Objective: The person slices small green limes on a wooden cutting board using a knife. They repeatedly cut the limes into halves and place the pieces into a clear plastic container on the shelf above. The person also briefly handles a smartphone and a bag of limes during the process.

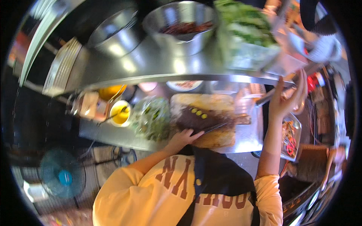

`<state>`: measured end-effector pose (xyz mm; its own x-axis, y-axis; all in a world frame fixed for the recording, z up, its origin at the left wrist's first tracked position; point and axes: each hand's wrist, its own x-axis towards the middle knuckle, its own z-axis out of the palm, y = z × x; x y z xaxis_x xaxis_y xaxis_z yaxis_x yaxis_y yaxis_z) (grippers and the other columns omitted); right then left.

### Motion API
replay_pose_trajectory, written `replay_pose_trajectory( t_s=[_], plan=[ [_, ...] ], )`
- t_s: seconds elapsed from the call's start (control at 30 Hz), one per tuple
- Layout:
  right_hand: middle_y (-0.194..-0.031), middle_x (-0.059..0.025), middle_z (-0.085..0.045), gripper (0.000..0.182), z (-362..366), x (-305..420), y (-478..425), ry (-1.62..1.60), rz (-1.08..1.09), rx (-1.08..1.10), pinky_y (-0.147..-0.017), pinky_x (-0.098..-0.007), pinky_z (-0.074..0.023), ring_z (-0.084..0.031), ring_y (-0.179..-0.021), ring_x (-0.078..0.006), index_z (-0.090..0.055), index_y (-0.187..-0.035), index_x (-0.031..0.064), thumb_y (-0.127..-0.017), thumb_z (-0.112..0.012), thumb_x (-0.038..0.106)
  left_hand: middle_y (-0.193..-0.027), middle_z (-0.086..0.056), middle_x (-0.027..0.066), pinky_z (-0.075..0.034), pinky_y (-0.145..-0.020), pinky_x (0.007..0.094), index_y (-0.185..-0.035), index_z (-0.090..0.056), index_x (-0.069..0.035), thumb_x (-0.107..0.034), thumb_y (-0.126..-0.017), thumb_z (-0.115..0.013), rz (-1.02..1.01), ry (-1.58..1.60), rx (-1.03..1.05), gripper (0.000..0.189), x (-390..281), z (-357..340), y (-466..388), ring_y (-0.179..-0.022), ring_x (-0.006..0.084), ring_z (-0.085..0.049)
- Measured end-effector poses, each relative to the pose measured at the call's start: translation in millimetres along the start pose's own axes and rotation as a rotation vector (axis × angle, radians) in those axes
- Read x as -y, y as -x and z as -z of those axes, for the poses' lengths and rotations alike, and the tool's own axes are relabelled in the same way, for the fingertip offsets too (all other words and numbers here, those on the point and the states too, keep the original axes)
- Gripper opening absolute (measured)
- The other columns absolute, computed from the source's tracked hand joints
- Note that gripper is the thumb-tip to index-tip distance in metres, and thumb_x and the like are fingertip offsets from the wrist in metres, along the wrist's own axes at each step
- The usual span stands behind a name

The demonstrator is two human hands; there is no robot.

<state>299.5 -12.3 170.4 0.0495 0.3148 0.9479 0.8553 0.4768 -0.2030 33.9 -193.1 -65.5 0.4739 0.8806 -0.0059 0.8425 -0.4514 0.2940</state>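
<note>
My left hand rests at the near edge of a worn cutting board, its fingers by a dark knife blade. Whether it grips the knife is unclear. A wooden handle juts past the board's right side; I cannot tell if it belongs to that blade. Three round yellow-green slices lie in a row over the board's dark middle. My right hand is raised at the right end of the upper steel shelf, fingers stretched, near a clear plastic sheet or bag. I see nothing held in it.
A bag of greens and a white cup of yellow contents stand left of the board. Steel bowls and leafy vegetables crowd the upper shelf. A food tray is at right, a fan at lower left.
</note>
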Motion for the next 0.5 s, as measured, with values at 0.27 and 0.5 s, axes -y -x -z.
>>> replay_pose_trajectory(
  t_s=[0.27, 0.5],
  plan=[
    [-0.117, -0.0088, -0.059, 0.038, -10, 79, 135, -0.521, 0.395, 0.824, -0.106, -0.052, -0.0367, -0.053, -0.119, -0.0313, -0.062, -0.112, 0.0125, -0.076, -0.072, 0.007, -0.118, -0.053, 0.0106, -0.042, -0.09, 0.0506, -0.115, -0.058, -0.012, -0.031, -0.077, -0.073, 0.411, -0.04, -0.525, 0.045, 15, 51, 25, -0.111, 0.0345, -0.051],
    [-0.127, -0.0102, -0.057, 0.042, -66, 167, 174, -0.925, 0.471, 1.16, -0.111, -0.0479, -0.0319, -0.049, -0.126, -0.0269, -0.06, -0.119, 0.0094, -0.084, -0.067, 0.032, -0.124, -0.053, 0.0133, -0.033, -0.102, 0.0502, -0.087, -0.067, -0.007, -0.023, -0.077, -0.075, 0.767, -0.112, -0.631, 0.02, 48, 70, 92, -0.126, 0.0411, -0.039]
  ],
)
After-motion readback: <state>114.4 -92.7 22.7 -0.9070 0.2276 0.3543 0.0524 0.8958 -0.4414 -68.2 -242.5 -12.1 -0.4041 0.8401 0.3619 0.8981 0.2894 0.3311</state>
